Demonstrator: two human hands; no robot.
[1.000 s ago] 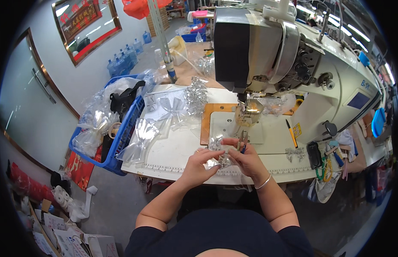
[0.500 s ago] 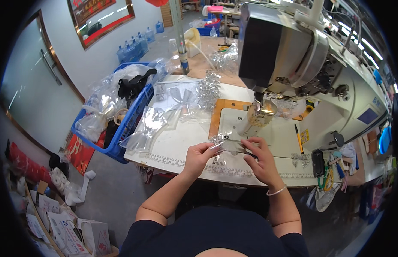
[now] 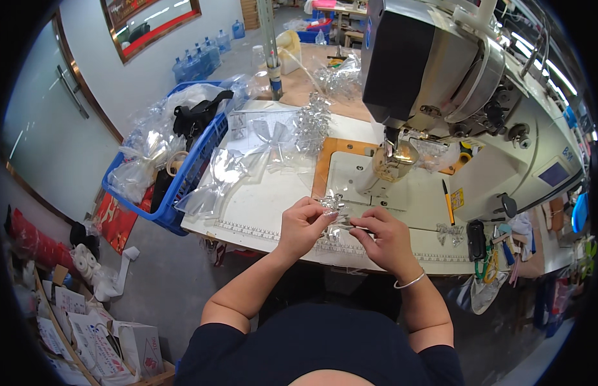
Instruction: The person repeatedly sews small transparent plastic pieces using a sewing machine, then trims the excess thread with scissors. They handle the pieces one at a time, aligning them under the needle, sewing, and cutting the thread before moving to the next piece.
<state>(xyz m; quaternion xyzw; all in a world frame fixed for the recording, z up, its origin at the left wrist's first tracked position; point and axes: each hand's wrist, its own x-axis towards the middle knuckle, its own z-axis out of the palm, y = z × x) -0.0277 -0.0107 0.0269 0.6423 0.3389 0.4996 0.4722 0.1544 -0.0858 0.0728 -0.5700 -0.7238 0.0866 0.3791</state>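
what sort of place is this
Probably a sewing workshop: a sewing machine stands at a white table with a ruler strip along its near edge, and a blue basket beside it holds clear plastic.

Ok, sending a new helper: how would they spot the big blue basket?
Find the sewing machine on the white table. At the table's left edge is the blue basket. It's nearer than the background's blue bin, and heaped with clear plastic.

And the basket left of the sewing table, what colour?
The basket is blue; the head view shows it best.
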